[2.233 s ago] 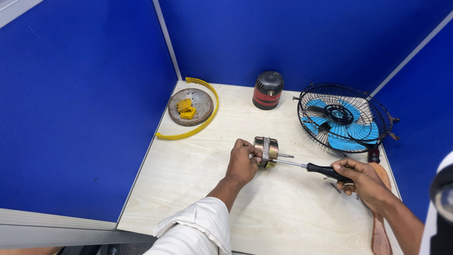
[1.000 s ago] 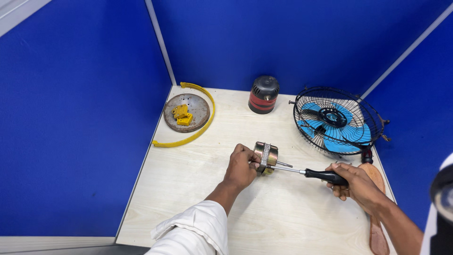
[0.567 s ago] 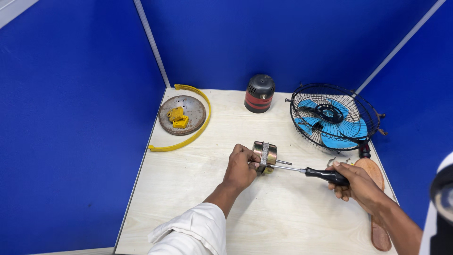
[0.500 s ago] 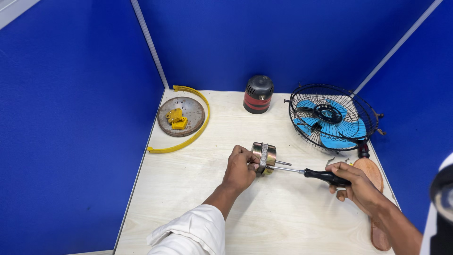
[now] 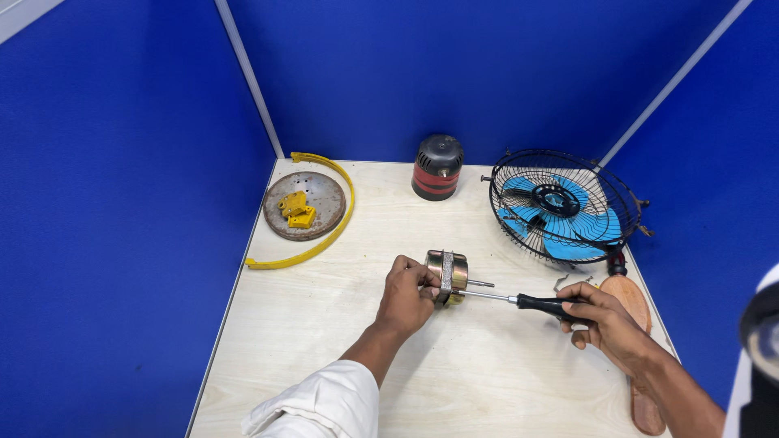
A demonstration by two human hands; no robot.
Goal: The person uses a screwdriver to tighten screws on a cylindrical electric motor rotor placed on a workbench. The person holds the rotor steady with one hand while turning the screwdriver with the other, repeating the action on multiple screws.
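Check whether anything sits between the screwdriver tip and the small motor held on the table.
Nothing visible does. The left hand grips the motor from its left side, and the screwdriver in the right hand comes in from the right; its tip already meets the motor.

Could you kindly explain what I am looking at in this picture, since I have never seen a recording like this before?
There is no machine here: a person works with two bare hands, and the single camera sits on that person's head, looking down at a pale wooden table between blue partition walls.

The left hand grips a small cylindrical metal motor with a thin shaft. The right hand holds a black-handled screwdriver, its tip against the motor.

Also on the table: a black wire-caged fan with blue blades, a black and red cylindrical housing, a round rusty metal plate carrying yellow plastic pieces, a curved yellow strip, and a brown wooden piece near the right hand.
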